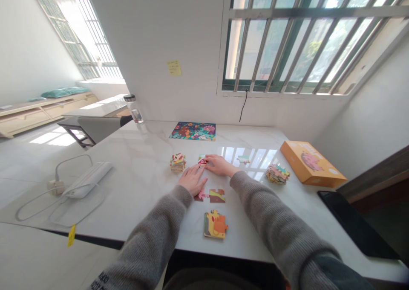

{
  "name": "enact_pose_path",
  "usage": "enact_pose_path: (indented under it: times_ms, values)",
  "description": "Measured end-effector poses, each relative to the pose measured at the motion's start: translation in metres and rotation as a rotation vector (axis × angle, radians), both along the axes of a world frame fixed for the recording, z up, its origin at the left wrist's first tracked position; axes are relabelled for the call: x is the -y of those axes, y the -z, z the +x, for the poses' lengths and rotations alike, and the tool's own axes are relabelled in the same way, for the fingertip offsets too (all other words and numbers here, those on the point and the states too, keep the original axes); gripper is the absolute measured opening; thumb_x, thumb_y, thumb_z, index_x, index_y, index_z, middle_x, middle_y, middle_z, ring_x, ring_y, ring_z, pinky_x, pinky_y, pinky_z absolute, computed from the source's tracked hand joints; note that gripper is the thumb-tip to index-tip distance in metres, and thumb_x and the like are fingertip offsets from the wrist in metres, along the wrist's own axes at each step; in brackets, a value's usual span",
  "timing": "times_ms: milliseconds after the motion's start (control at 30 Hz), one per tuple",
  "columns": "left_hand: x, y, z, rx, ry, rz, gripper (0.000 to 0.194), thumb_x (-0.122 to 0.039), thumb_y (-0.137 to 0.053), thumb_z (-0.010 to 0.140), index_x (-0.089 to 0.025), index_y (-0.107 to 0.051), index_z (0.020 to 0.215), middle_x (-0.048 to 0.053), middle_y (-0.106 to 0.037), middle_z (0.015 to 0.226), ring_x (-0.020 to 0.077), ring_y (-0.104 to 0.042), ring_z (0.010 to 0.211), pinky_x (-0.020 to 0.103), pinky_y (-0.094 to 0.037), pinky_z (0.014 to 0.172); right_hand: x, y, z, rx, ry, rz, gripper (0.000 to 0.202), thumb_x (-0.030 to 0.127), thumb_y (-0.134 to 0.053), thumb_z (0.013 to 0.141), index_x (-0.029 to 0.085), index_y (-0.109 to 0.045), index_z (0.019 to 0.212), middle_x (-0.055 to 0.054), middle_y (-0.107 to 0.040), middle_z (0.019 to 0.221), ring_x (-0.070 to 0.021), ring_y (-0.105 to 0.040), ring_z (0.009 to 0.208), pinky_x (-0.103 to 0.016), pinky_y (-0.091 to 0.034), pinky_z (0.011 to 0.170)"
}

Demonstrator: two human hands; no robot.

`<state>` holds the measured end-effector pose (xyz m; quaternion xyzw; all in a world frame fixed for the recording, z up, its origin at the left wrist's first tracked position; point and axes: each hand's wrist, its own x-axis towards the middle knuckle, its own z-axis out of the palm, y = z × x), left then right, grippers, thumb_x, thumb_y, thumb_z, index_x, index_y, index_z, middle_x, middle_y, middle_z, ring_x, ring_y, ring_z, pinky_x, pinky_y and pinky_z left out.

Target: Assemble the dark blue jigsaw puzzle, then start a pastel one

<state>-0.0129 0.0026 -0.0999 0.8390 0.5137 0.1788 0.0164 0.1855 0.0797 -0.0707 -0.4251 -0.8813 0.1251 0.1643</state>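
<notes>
Both hands meet at a red, green and white jigsaw puzzle piece (202, 158) lying on the white table. My right hand (220, 165) has its fingertips closed on the right side of that piece. My left hand (192, 180) lies with fingers stretched out and thumb apart, fingertips at the piece's lower edge. Partly under the left hand's palm side is a pink puzzle piece (200, 195), beside a green and brown piece (217, 195). Nearer to me is a small stack of yellow and orange pieces (215, 225). A taller stack of pieces (178, 162) stands left of the hands.
A single pale piece (243, 159) and a messy pile of pieces (277, 174) lie to the right. Beyond them are an orange box (311, 163) and a black tablet-like slab (354, 224). A colourful picture sheet (193, 131), a bottle (134, 109) and a cabled power strip (89, 179) are also here.
</notes>
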Motion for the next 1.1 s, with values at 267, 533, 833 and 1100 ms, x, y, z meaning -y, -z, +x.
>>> enact_pose_path:
  times_ms: [267, 533, 833, 1100]
  values:
    - [0.013, -0.027, -0.010, 0.345, 0.216, 0.218, 0.033, -0.026, -0.049, 0.095, -0.022, -0.063, 0.124, 0.009, -0.064, 0.131, 0.0249, -0.055, 0.125, 0.044, -0.044, 0.110, 0.023, -0.012, 0.007, -0.014, 0.081, -0.026, 0.061, 0.030, -0.060, 0.093, 0.015, -0.043, 0.150, -0.020, -0.046, 0.151, -0.0285, -0.044, 0.141, -0.043, -0.035, 0.117]
    - [0.003, -0.046, -0.054, 0.527, -0.064, 0.462, 0.026, -0.020, -0.053, 0.089, -0.020, -0.067, 0.111, 0.009, -0.069, 0.117, 0.0265, -0.058, 0.115, 0.046, -0.045, 0.106, 0.073, -0.032, 0.041, 0.139, 0.037, -0.118, 0.053, 0.025, -0.053, 0.095, 0.009, -0.048, 0.145, -0.020, -0.057, 0.138, -0.0284, -0.057, 0.127, -0.039, -0.042, 0.109]
    - [-0.026, -0.027, -0.083, 0.507, -0.335, 0.284, 0.028, -0.029, -0.054, 0.086, -0.020, -0.068, 0.109, 0.012, -0.067, 0.126, 0.0299, -0.056, 0.121, 0.051, -0.043, 0.110, 0.109, -0.024, 0.063, -0.037, 0.011, -0.096, 0.038, 0.021, -0.054, 0.094, 0.017, -0.062, 0.130, -0.015, -0.065, 0.124, -0.0268, -0.060, 0.119, -0.041, -0.046, 0.104]
    - [-0.028, -0.025, -0.086, 0.487, -0.331, 0.261, 0.024, -0.029, -0.059, 0.084, -0.021, -0.069, 0.104, 0.008, -0.071, 0.118, 0.0287, -0.058, 0.114, 0.049, -0.044, 0.106, 0.110, -0.020, 0.064, -0.066, 0.008, -0.091, 0.037, 0.020, -0.055, 0.093, 0.017, -0.062, 0.129, -0.015, -0.064, 0.122, -0.0261, -0.059, 0.118, -0.042, -0.046, 0.104]
